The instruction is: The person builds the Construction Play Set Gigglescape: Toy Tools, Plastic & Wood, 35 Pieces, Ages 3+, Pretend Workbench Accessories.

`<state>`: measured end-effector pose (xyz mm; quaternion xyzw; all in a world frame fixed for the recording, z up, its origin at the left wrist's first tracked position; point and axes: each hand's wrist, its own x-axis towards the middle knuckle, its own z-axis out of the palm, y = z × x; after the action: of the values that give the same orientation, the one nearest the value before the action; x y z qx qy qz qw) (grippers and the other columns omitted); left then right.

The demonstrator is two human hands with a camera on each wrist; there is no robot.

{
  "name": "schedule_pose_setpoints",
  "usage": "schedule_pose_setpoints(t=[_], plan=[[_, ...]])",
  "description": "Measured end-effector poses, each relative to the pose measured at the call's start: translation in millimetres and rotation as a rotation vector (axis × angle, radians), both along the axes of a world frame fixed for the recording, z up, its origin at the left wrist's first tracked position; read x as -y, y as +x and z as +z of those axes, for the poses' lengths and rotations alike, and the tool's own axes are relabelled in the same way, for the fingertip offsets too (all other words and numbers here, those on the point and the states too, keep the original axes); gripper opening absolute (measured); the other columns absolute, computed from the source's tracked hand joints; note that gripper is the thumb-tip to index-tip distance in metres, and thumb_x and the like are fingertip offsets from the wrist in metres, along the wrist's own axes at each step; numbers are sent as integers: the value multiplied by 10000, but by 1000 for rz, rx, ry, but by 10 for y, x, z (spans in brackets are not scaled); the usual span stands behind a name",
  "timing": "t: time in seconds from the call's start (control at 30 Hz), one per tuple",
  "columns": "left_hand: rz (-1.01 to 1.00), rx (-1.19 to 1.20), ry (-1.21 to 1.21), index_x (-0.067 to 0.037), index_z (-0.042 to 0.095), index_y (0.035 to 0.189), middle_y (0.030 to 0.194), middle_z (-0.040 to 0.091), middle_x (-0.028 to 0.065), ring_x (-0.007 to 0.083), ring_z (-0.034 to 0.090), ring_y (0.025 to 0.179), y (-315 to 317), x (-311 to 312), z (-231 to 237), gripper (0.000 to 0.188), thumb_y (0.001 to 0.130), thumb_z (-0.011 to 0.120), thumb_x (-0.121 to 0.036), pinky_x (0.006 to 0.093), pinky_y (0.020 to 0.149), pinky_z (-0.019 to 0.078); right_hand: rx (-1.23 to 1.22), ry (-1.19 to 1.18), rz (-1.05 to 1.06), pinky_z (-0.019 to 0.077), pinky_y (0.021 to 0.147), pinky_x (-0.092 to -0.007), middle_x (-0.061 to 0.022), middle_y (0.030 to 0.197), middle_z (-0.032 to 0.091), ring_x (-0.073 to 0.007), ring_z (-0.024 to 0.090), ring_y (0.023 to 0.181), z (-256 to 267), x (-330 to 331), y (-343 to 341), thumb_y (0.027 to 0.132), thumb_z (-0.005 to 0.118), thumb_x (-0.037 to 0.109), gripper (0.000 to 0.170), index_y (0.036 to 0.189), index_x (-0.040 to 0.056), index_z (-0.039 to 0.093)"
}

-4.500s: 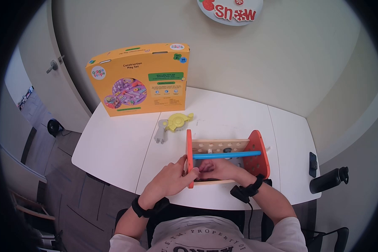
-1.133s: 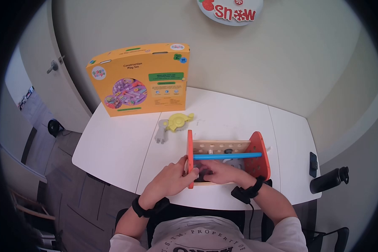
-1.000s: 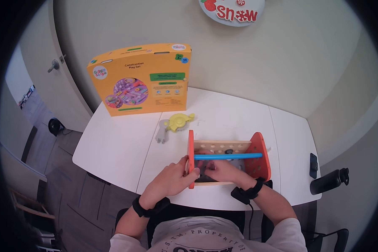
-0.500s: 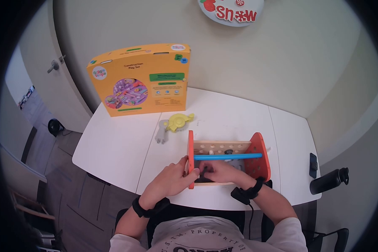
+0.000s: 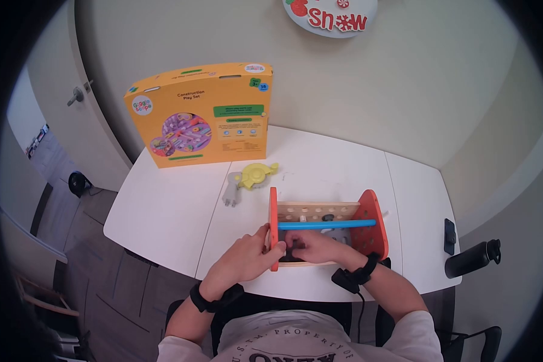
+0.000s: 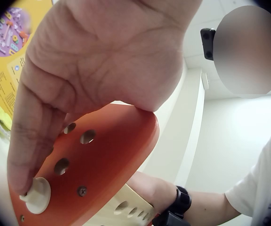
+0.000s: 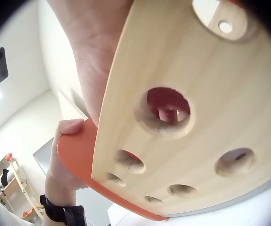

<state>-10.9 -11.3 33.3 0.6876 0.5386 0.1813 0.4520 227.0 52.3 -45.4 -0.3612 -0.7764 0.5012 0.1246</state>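
Toy toolbox (image 5: 377, 229) sits at the near edge of the worktop (image 5: 163, 217), right of centre, upright with its blue bar (image 5: 326, 225) across the top. The left hand (image 5: 244, 256) grips its left red end panel (image 5: 274, 208), thumb over the near edge and fingers reaching down the outer face, fingertips on a white fastener (image 6: 39, 197); this grip probably steadies the panel and backs the fastener from outside. The right hand (image 5: 320, 246) reaches under the bar, close to that panel's inner side, likely to get at the same spot from within. Its fingers look bent, but whether they hold anything I cannot tell.
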Motion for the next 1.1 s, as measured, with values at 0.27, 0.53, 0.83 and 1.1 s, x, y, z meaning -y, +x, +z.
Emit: schedule_pose_setpoints(t=[0.27, 0.53, 0.83, 1.1], plan=[[9, 11, -2, 59, 498, 1409, 828, 752, 195, 433, 740, 852, 5, 4, -2, 703, 998, 561, -507, 464, 823, 571, -4, 17, 37, 540, 786, -366, -117, 1042, 679, -221, 666, 929, 54, 10, -20, 885, 681, 25, 230, 1081, 41, 561], [17, 26, 15, 54, 502, 1413, 836, 754, 197, 434, 739, 855, 1, 1, -65, 709, 996, 569, -515, 468, 822, 570, -71, 27, 43, 542, 792, -377, -110, 1026, 672, -222, 660, 924, -104, -6, -10, 891, 683, 35, 247, 1118, 40, 585], [9, -44, 16, 46, 524, 1402, 882, 775, 196, 374, 752, 864, 6, 15, 4, 652, 1032, 536, -491, 416, 836, 563, -103, -16, 96, 545, 869, -409, -156, 1078, 667, -295, 681, 1004, -46, 26, -34, 932, 653, 55, 263, 1169, 9, 549], [58, -5, 23, 60, 474, 1514, 1023, 772, 263, 407, 752, 1018, -66, -47, -94, 882, 1004, 528, -658, 436, 922, 571, 137, 633, 26, 564, 866, -424, -197, 1138, 671, -343, 696, 1036, 610, 449, 281, 978, 667, 94, 226, 1175, 5, 602]])
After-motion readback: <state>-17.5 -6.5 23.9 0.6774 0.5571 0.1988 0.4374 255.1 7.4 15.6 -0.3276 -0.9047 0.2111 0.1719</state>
